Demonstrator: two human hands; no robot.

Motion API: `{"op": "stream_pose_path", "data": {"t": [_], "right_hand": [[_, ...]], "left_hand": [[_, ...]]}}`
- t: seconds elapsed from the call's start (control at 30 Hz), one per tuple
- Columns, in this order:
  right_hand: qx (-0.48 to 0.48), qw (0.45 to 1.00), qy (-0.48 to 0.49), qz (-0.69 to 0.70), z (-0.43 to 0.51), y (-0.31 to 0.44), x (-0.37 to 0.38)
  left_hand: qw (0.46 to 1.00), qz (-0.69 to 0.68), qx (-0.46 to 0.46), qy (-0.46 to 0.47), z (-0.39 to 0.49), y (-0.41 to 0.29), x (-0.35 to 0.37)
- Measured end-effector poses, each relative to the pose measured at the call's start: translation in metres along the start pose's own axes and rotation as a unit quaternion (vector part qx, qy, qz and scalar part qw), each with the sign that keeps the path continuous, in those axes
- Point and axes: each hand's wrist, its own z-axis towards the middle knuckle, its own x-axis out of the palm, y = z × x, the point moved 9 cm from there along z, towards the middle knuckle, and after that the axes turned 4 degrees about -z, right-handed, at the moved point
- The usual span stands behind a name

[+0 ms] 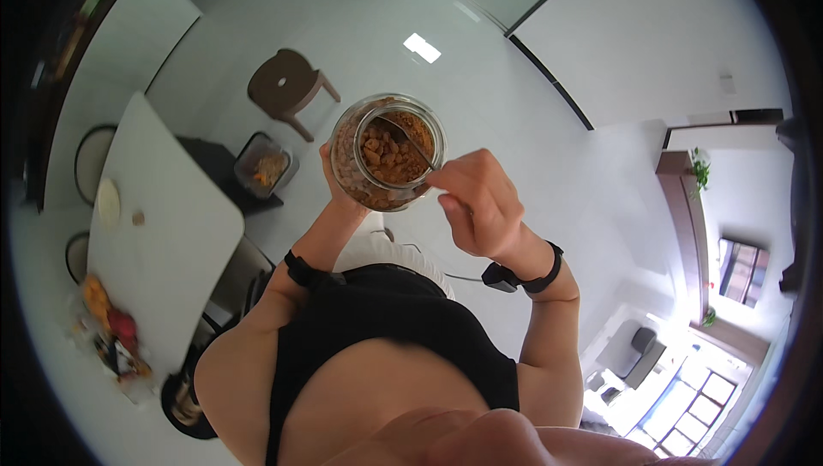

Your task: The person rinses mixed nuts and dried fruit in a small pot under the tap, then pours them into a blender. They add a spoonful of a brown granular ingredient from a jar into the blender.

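A round glass jar point(347, 173) is held up in front of my body, its wide mouth facing me. Inside lie brown, raisin-like lumps point(384, 146) and a reddish-brown powder point(418, 128). My left hand point(344, 189) grips the jar from its left side and underneath, with most of the fingers hidden behind the glass. In my right hand point(482, 202) is a metal spoon point(421, 152), pinched by its handle near the jar's rim. The spoon's bowl reaches into the jar and rests among the contents. Both wrists wear black bands.
A brown stool point(283, 83) stands on the floor ahead. Left of the jar is a clear bin point(263, 167) with scraps in it. A white table point(167, 228) fills the left side, with chairs around it and several colourful items point(116, 324) near its edge. White cabinetry point(643, 35) stands at the right.
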Motion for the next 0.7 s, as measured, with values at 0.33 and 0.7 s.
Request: {"op": "stream_pose_path", "data": {"t": [0.33, 0.7], "right_hand": [[0.380, 0.899, -0.104, 0.193, 0.096, -0.356, -0.033], [0.431, 0.867, -0.163, 0.189, 0.228, -0.718, -0.111]], "left_hand": [[0.995, 0.076, -0.047, 0.049, 0.357, 0.005, 0.098], [0.994, 0.095, -0.048, 0.040, 0.751, 0.020, 0.153]]}}
